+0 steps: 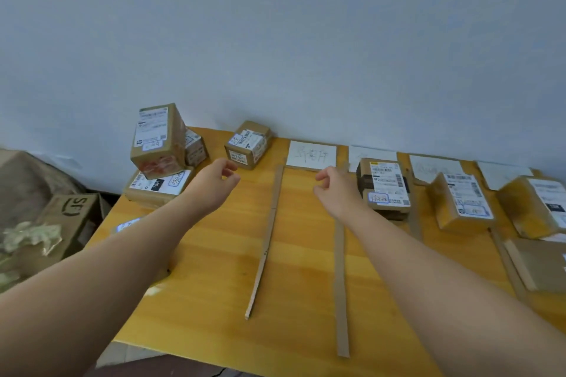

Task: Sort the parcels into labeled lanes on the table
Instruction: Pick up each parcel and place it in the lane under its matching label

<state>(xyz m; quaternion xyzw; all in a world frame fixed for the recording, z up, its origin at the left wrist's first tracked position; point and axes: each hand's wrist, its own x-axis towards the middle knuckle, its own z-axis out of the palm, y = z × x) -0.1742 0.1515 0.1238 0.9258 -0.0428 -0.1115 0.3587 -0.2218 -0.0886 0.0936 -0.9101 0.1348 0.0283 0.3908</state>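
Note:
A small cardboard parcel with a white label sits at the back of the wooden table, against the wall. My left hand hovers just in front of it, fingers loosely curled and holding nothing. My right hand reaches out over the lane marked by a handwritten paper label, also holding nothing. At the back left, a tall parcel leans on a flat parcel, with a smaller one behind. A dark-banded parcel lies in the lane to the right.
Cardboard strips divide the lanes. Two more parcels lie in the right-hand lanes, with paper labels behind them. A flat cardboard piece is at the right edge. An open box stands on the floor at left.

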